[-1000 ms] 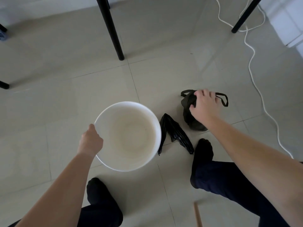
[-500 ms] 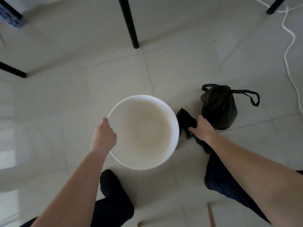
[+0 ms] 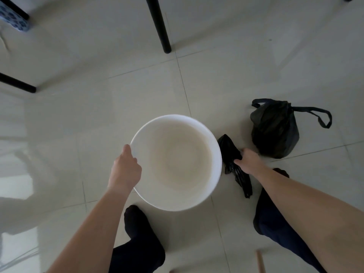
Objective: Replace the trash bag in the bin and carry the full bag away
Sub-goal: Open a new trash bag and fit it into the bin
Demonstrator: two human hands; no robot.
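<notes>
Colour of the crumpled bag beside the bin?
Black. The crumpled bag shows best in the head view.

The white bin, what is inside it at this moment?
The white bin shows only its bare, stained bottom; no liner. The left hand grips its rim and hides part of the wall.

the bare left forearm (image 3: pixel 94 223) and right forearm (image 3: pixel 295 203) reach up from the lower frame. the left grip (image 3: pixel 126 170), centre-left, curls over the rim of the white bin (image 3: pixel 216 174). the right grip (image 3: pixel 247 160), centre-right, pinches the folded black bag (image 3: pixel 229 148).
</notes>
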